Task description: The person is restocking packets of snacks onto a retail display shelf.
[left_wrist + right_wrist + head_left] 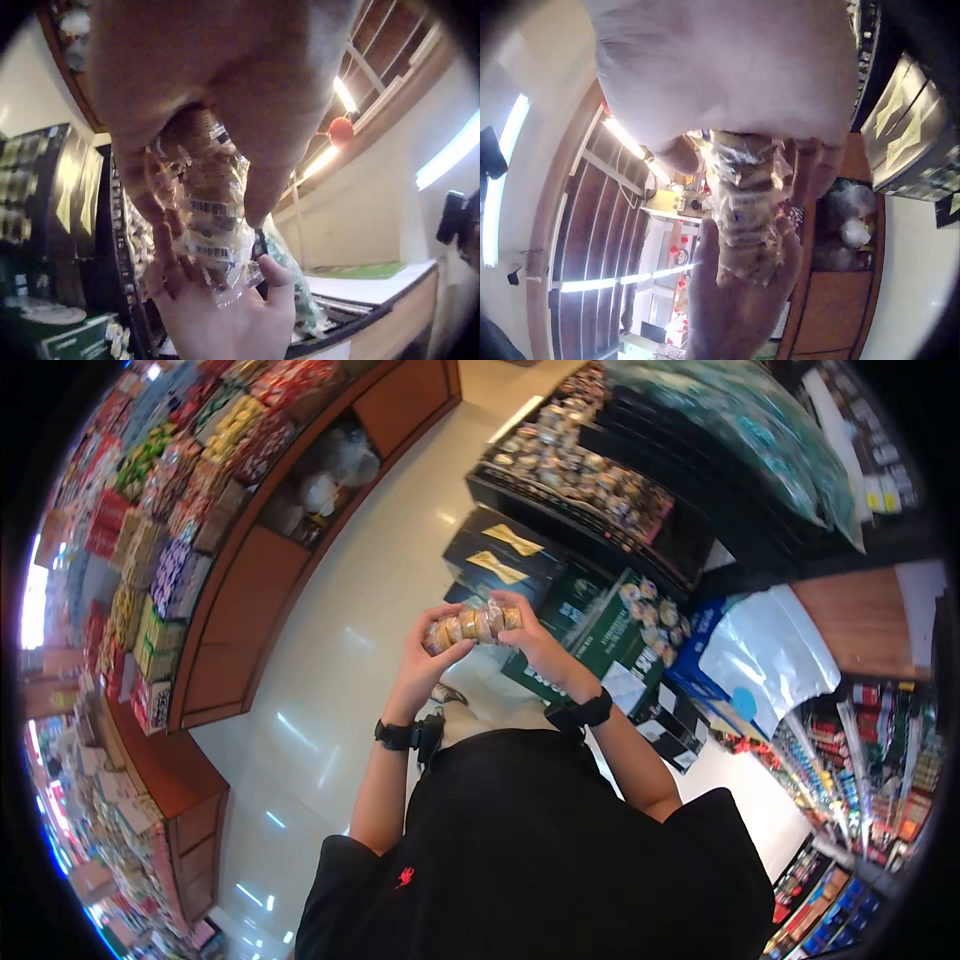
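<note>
A row of several small packets in clear wrap (470, 626) is held between both hands in front of the body. The left hand (420, 665) grips its left end and the right hand (540, 648) its right end, thumbs on the near side. In the left wrist view the wrapped packets (214, 217) show barcode labels, with the left hand (225, 67) large above and the right hand (225, 322) below. The right wrist view has the packets (742, 202) between the right hand (727, 67) and the left hand (739, 315).
Black cartons (490, 555) and green cartons (600, 640) stand beyond the right hand, beside a bin of small packets (560, 450). A silver bag (770, 650) lies on a blue box at the right. Wooden shelves (245, 590) with goods curve along the left, beside pale floor.
</note>
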`<move>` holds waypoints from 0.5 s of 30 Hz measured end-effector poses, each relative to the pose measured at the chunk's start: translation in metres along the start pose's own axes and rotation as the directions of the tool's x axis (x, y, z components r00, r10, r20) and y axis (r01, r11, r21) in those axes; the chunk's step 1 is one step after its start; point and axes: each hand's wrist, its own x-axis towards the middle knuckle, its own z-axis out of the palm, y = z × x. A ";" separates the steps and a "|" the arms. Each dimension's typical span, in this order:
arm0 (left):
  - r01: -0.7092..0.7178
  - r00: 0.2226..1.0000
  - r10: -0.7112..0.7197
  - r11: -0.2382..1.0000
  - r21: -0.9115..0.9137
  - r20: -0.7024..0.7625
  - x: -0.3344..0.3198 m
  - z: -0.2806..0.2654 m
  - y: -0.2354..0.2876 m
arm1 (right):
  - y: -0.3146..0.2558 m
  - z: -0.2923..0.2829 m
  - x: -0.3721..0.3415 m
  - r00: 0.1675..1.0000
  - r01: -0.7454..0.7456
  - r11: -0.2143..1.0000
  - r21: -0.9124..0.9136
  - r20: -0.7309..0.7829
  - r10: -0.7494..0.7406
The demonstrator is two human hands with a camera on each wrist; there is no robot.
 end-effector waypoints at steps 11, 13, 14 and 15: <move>-0.121 0.949 0.202 0.942 0.314 -0.243 -0.071 -0.237 0.090 | -0.008 0.208 0.172 0.918 -0.146 0.989 0.000 0.374 0.136; -0.068 0.939 0.166 0.949 0.308 -0.302 -0.092 -0.272 0.107 | 0.005 0.248 0.202 0.875 -0.166 0.986 0.019 0.464 0.138; -0.093 0.913 0.210 0.942 0.323 -0.349 -0.103 -0.288 0.110 | 0.002 0.272 0.214 0.857 -0.167 0.986 0.027 0.498 0.131; -0.117 0.886 0.253 0.934 0.339 -0.389 -0.113 -0.303 0.110 | -0.001 0.296 0.228 0.811 -0.148 0.989 0.017 0.574 0.112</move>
